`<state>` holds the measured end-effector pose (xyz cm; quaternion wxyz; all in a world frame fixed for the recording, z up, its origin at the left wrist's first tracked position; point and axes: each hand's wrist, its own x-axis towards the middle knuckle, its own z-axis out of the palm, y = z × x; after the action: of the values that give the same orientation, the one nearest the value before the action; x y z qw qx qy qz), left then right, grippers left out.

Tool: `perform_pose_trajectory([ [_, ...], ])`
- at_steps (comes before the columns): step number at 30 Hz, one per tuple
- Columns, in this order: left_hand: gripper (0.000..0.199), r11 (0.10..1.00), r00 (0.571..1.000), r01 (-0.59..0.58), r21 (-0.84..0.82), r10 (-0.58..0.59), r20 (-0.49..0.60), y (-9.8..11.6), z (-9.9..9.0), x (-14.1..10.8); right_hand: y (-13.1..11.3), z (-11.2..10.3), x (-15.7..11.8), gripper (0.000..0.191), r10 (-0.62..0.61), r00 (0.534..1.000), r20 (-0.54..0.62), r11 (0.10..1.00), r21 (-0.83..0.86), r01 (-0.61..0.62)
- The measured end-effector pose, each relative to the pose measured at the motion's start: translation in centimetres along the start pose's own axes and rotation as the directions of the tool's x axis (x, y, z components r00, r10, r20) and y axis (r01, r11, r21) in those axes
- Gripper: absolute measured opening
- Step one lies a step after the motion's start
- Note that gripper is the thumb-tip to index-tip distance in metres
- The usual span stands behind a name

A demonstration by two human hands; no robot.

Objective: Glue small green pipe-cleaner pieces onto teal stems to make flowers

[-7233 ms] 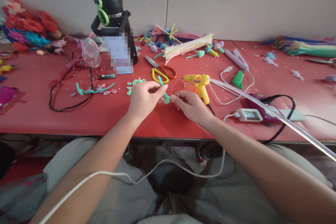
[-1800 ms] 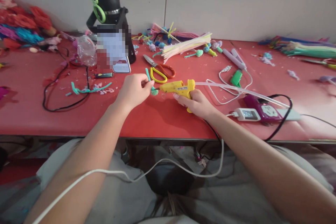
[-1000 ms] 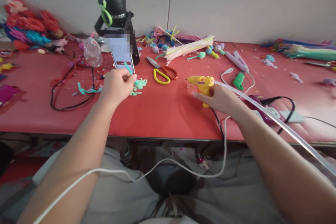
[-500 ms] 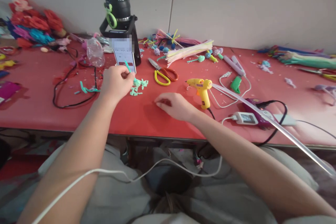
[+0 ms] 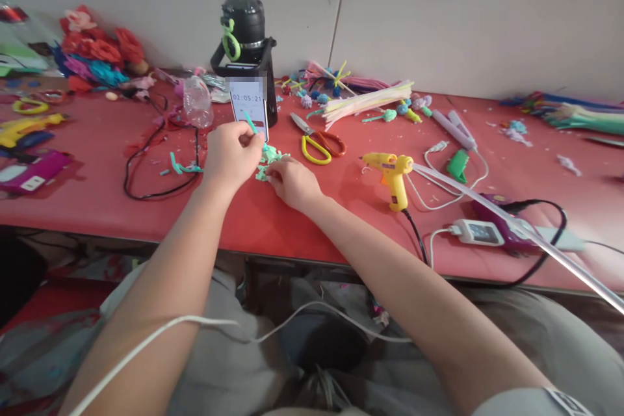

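My left hand [image 5: 234, 153] is closed in a pinch on a short teal pipe cleaner piece [image 5: 249, 122], whose tip sticks up in front of the phone [image 5: 249, 107]. A small heap of mint-green fuzzy cut pieces [image 5: 271, 154] lies on the red table just right of that hand. At the heap's near edge, the fingers of my right hand [image 5: 296, 185] are pressed together; whatever is between them is hidden. Scissors [image 5: 316, 143] with one yellow and one orange handle rest behind my right hand. Another bent teal piece [image 5: 182, 166] lies to the left.
The phone leans on a black bottle [image 5: 246, 26]. To the right are a yellow glue gun [image 5: 392, 172] with a long clear stick, and a purple box [image 5: 502, 224] with cables. Pipe cleaner bundles [image 5: 368, 101] lie at the back. A black cable [image 5: 127, 175] loops at left.
My right hand has moved left and forward to the mint-green pieces. My left hand still pinches the teal piece by the phone. The camera view has shifted left.
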<state>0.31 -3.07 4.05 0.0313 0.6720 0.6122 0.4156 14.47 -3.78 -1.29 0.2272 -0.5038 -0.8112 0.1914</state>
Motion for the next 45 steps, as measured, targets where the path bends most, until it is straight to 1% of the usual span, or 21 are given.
perform_pose_trajectory([
  [4, 0.031, 1.0, 1.0, -0.002, 0.01, 0.002, 0.008, 0.0, 0.1, 0.0, -0.3, 0.2, 0.1, 0.02, -0.02, 1.0, 0.01, 1.0, -0.02, 0.02],
  [7, 0.031, 1.0, 1.0, 0.008, 0.008, -0.008, 0.016, 0.1, 0.2, 0.0, 0.2, 0.1, 0.1, 0.016, -0.066, 0.998, 0.007, 0.998, 0.01, 0.065],
  [9, 0.032, 1.0, 1.0, 0.018, 0.006, -0.018, 0.017, 0.2, 0.2, 0.0, 0.9, -0.1, 0.0, 0.01, -0.086, 0.996, -0.009, 0.993, 0.085, 0.086],
  [11, 0.032, 1.0, 1.0, 0.018, 0.003, -0.018, 0.015, 0.2, 0.2, -0.1, 2.0, -0.6, -0.5, 0.007, -0.071, 0.997, -0.035, 0.977, 0.199, 0.076],
  [13, 0.031, 1.0, 1.0, 0.015, -0.002, -0.015, 0.016, 0.4, 0.2, -0.2, 3.0, -1.0, -1.1, 0.008, -0.018, 0.998, -0.055, 0.945, 0.325, 0.035],
  [15, 0.03, 1.0, 0.999, 0.024, -0.002, -0.024, 0.028, 0.6, 0.2, -0.3, 3.9, -1.3, -1.8, 0.011, 0.05, 0.997, -0.051, 0.9, 0.435, -0.023],
  [17, 0.029, 0.999, 0.999, 0.031, 0.01, -0.031, 0.04, 0.8, 0.4, -0.4, 4.6, -1.5, -2.3, 0.011, 0.083, 0.996, -0.036, 0.864, 0.501, -0.054],
  [18, 0.03, 0.999, 0.999, 0.027, 0.016, -0.028, 0.045, 1.0, 0.5, -0.5, 4.7, -1.7, -2.5, 0.008, 0.073, 0.997, -0.036, 0.859, 0.51, -0.045],
  [19, 0.03, 1.0, 0.999, 0.017, 0.017, -0.018, 0.048, 1.1, 0.6, -0.5, 4.9, -1.8, -2.7, 0.009, 0.049, 0.998, -0.039, 0.864, 0.503, -0.023],
  [21, 0.033, 1.0, 0.998, -0.008, 0.007, 0.007, 0.054, 1.3, 0.8, -0.6, 5.1, -2.2, -3.1, 0.021, -0.012, 0.999, -0.049, 0.886, 0.462, 0.034],
  [22, 0.033, 1.0, 0.998, -0.015, -0.004, 0.015, 0.06, 1.3, 1.0, -0.7, 5.1, -2.4, -3.3, 0.024, -0.035, 0.998, -0.051, 0.897, 0.439, 0.054],
  [24, 0.034, 1.0, 0.997, -0.018, -0.025, 0.019, 0.071, 1.5, 1.4, -0.9, 5.3, -2.9, -3.7, 0.02, -0.049, 0.998, -0.041, 0.908, 0.415, 0.061],
  [26, 0.033, 0.999, 0.995, -0.023, -0.049, 0.028, 0.095, 1.7, 1.8, -1.2, 5.7, -3.3, -4.2, 0.012, -0.012, 0.999, -0.041, 0.893, 0.449, 0.029],
  [27, 0.033, 0.998, 0.993, -0.033, -0.062, 0.039, 0.11, 1.8, 2.0, -1.4, 5.9, -3.5, -4.5, 0.009, 0.022, 0.999, -0.042, 0.87, 0.493, 0.002],
  [29, 0.033, 0.994, 0.986, -0.061, -0.089, 0.073, 0.147, 2.2, 2.4, -1.9, 6.5, -4.0, -5.1, 0.007, 0.096, 0.995, -0.029, 0.789, 0.612, -0.058],
  [31, 0.034, 0.988, 0.973, -0.103, -0.114, 0.124, 0.195, 2.7, 2.7, -2.5, 7.0, -4.5, -5.9, 0.013, 0.153, 0.988, -0.008, 0.712, 0.695, -0.105],
  [32, 0.035, 0.983, 0.962, -0.129, -0.127, 0.155, 0.225, 3.0, 2.8, -2.7, 7.3, -4.9, -6.4, 0.015, 0.171, 0.985, -0.011, 0.706, 0.699, -0.115],
  [35, 0.036, 0.967, 0.913, -0.19, -0.169, 0.237, 0.331, 3.9, 3.0, -3.4, 7.8, -6.4, -7.9, 0.019, 0.197, 0.974, -0.109, 0.785, 0.613, -0.091],
  [37, 0.036, 0.957, 0.886, -0.207, -0.203, 0.271, 0.377, 4.5, 3.1, -3.8, 7.7, -7.4, -8.8, 0.02, 0.21, 0.964, -0.164, 0.797, 0.599, -0.072],
  [40, 0.035, 0.939, 0.853, -0.204, -0.279, 0.31, 0.42, 5.1, 3.3, -4.4, 7.2, -8.3, -9.8, 0.023, 0.244, 0.952, -0.184, 0.761, 0.645, -0.07],
  [45, 0.031, 0.9, 0.807, -0.118, -0.419, 0.333, 0.487, 5.5, 3.7, -5.2, 6.4, -8.3, -9.9, 0.028, 0.241, 0.949, -0.204, 0.779, 0.623, -0.064],
])
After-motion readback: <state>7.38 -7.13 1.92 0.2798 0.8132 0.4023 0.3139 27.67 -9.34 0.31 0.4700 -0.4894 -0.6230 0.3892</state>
